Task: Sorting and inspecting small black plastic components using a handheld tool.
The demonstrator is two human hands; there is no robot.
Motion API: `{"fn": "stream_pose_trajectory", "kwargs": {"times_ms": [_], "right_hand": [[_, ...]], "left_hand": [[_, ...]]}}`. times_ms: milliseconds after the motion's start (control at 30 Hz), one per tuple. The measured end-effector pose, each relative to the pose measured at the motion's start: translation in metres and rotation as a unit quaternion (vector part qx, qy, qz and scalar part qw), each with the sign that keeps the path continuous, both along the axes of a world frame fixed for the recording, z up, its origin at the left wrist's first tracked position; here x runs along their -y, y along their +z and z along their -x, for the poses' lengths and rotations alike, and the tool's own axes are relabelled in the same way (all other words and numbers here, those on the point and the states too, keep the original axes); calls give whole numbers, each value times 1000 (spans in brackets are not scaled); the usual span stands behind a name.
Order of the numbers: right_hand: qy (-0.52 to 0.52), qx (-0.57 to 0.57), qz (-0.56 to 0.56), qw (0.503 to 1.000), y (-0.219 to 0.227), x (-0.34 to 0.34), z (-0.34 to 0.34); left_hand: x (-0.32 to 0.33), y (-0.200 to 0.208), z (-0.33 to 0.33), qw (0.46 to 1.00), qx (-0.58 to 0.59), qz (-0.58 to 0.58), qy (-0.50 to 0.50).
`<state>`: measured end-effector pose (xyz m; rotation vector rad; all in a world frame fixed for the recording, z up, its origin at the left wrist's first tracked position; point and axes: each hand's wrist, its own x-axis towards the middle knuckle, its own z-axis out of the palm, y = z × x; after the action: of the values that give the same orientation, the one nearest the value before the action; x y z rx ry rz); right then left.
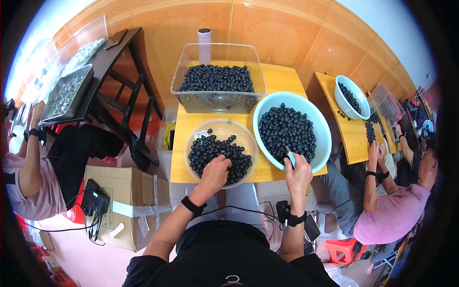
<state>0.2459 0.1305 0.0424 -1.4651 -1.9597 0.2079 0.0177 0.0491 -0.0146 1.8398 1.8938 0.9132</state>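
My left hand [216,173] reaches into a clear round bowl [191,138] on the yellow table. Its fingers are pinched together over small dark round pieces [210,150] that look like beads or berries; whatever sits between the fingertips is hidden. In my right hand [299,174] is a slim light-blue tool [290,156], closed in the fingers, its tip pointing over the pale blue basin [325,138]. That basin holds a large heap of the same dark pieces [287,129], and the hand rests at its near rim. A pale label lies at the clear bowl's left side.
Behind the bowls stands a clear rectangular bin [220,103] of dark pieces, with a pink bottle [204,45] beyond it. A cardboard box [112,191] is on the floor at left. People work at both sides; another pale blue basin [366,107] is at right. Cables cross near my wrists.
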Motion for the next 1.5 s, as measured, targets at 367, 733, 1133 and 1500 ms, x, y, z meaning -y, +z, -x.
{"fn": "stream_pose_trajectory", "kwargs": {"times_ms": [367, 733, 1133, 1500], "right_hand": [[176, -171, 75, 967, 7, 26, 18], [324, -173, 135, 920, 16, 60, 69], [358, -114, 124, 918, 17, 62, 72], [383, -120, 134, 906, 17, 60, 73]], "left_hand": [[18, 25, 27, 793, 597, 111, -56], [37, 20, 20, 566, 818, 75, -78], [41, 17, 19, 567, 815, 65, -97], [43, 13, 24, 557, 819, 73, -113]]}}
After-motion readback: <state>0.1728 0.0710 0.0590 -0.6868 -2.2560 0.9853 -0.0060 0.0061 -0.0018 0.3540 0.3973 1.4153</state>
